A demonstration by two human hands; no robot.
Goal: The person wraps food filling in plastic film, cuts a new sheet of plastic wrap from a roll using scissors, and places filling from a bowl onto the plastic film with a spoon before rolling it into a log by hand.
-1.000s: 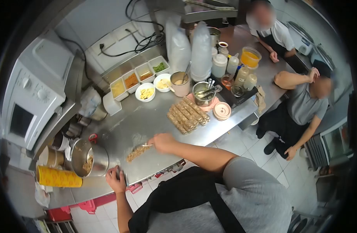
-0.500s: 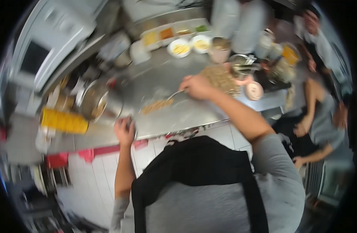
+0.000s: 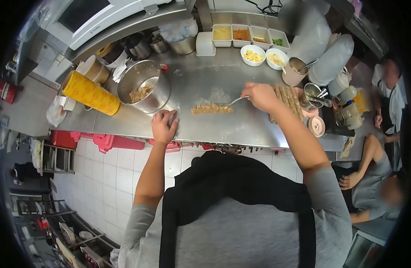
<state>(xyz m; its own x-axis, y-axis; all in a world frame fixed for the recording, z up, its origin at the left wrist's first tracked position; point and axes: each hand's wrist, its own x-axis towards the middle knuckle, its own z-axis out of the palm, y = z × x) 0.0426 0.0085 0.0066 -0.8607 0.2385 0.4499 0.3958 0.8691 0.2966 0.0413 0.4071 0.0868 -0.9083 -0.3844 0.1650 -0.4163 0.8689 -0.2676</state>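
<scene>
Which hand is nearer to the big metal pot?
Left. The left hand is at the near edge of the counter, close to the pot; the right hand is well to its right, past the strip of filling, holding a metal utensil.

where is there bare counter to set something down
Bare steel shows between the pot and the leftmost white bowl, and between the food strip and the counter's front edge. It's crowded right, around the wrapped rolls and bottles, and left, around the yellow roll.
</scene>
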